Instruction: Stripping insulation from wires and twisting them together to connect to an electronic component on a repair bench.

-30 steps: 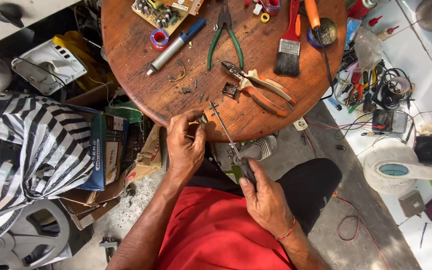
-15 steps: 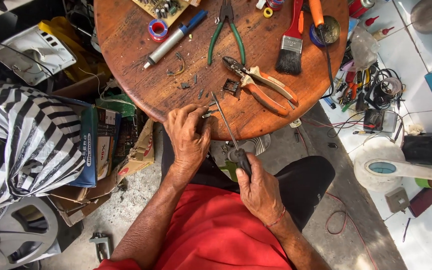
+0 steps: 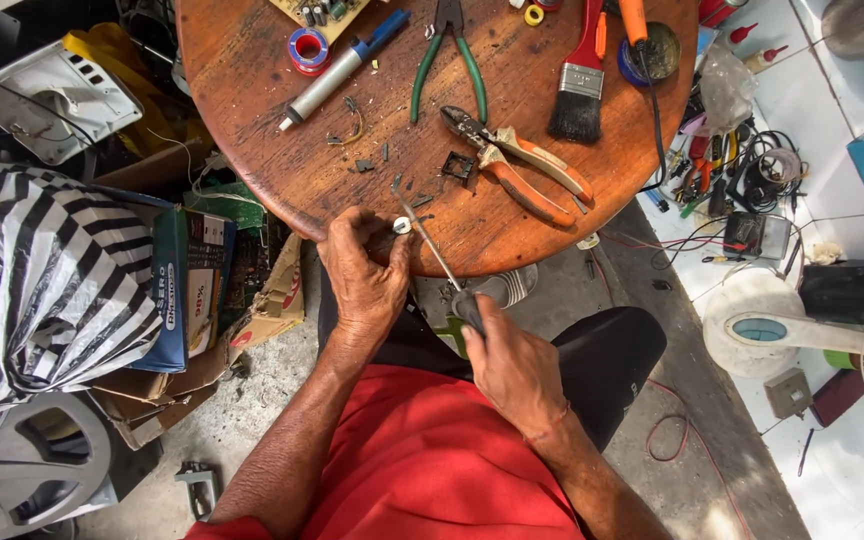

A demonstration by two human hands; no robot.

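My left hand [image 3: 364, 272] pinches a small round silvery part [image 3: 402, 226] at the near edge of the round wooden table [image 3: 252, 120]. My right hand [image 3: 512, 365] grips the dark handle of a thin screwdriver [image 3: 430, 238]. Its metal shaft slants up and left, and its tip rests on the table just beyond the small part. Orange-handled pliers [image 3: 522, 165] lie just past the tip, with a small black square piece [image 3: 458, 166] beside them.
Green-handled pliers [image 3: 449, 60], a paintbrush [image 3: 580, 85], a blue-capped marker [image 3: 342, 68], a tape roll [image 3: 309, 48] and a circuit board [image 3: 317, 12] lie farther back. A striped bag [image 3: 42, 290] and boxes crowd the left floor. Cables, tools and a fan [image 3: 792, 330] sit on the right.
The view has shifted slightly. My left hand has closed in on the small part at the table edge, and the screwdriver tip has stayed near it.
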